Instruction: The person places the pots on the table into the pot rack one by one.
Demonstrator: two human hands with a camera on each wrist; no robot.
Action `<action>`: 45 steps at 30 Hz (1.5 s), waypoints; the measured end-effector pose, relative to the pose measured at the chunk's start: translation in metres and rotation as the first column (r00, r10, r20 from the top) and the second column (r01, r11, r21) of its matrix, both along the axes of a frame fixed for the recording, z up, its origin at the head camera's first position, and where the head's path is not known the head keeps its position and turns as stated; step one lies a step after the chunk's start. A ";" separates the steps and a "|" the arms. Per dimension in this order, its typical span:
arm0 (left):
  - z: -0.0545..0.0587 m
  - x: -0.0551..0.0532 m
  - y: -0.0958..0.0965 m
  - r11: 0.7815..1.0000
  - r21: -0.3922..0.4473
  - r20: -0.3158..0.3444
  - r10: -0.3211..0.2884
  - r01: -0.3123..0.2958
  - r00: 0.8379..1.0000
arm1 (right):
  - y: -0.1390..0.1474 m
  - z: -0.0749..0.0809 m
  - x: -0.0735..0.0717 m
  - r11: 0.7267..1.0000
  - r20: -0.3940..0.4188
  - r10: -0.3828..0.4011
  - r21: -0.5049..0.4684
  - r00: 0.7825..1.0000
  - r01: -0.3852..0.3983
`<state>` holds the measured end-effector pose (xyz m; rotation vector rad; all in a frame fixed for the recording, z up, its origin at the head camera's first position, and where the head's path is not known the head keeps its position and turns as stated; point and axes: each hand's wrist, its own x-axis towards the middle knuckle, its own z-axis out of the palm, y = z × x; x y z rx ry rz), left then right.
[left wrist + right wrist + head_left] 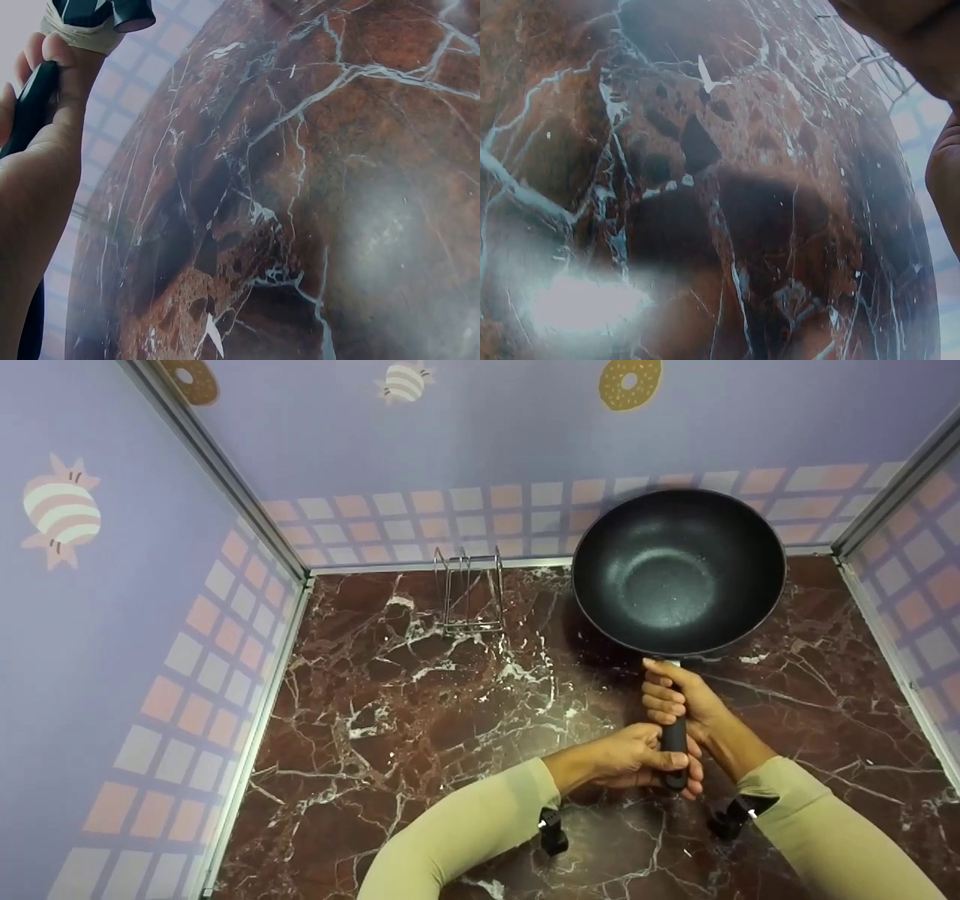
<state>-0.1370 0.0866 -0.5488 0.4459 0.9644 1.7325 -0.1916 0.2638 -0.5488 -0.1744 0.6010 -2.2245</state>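
A black wok [675, 577] with a long black handle [674, 742] is at the right of the head view, its dark inside facing up toward the camera. My right hand [686, 697] grips the handle close to the pan, thumb pointing along toward the rim. Nearer the handle's end, my left hand [637, 757] holds it, with the thumb across the top and fingertips showing on the far side. In the left wrist view, the left hand [45, 142] has its fingers round the black handle. Only part of the right hand [915, 45] enters the right wrist view.
A wire rack [472, 592] stands at the back of the dark red marbled counter [450, 697], left of the wok. Patterned walls enclose the counter at the back [495, 435], left [135, 607] and right [930, 585]. White specks lie scattered on the counter.
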 end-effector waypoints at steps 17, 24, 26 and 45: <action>0.009 0.005 -0.025 0.990 0.099 0.046 0.095 -0.099 0.994 | -0.044 0.030 0.004 0.884 0.018 -0.250 0.412 0.968 0.221; 0.016 -0.002 -0.043 0.990 0.112 0.046 0.083 -0.088 0.995 | -0.064 0.038 0.001 0.763 -0.099 -0.343 0.551 0.934 0.338; 0.018 -0.004 -0.047 0.989 0.123 0.049 0.076 -0.081 0.996 | -0.068 0.040 0.001 0.718 -0.141 -0.351 0.594 0.926 0.363; 0.038 -0.009 -0.080 0.979 0.150 0.085 0.128 -0.140 0.988 | -0.109 0.070 -0.008 0.580 -0.249 -0.336 0.706 0.908 0.408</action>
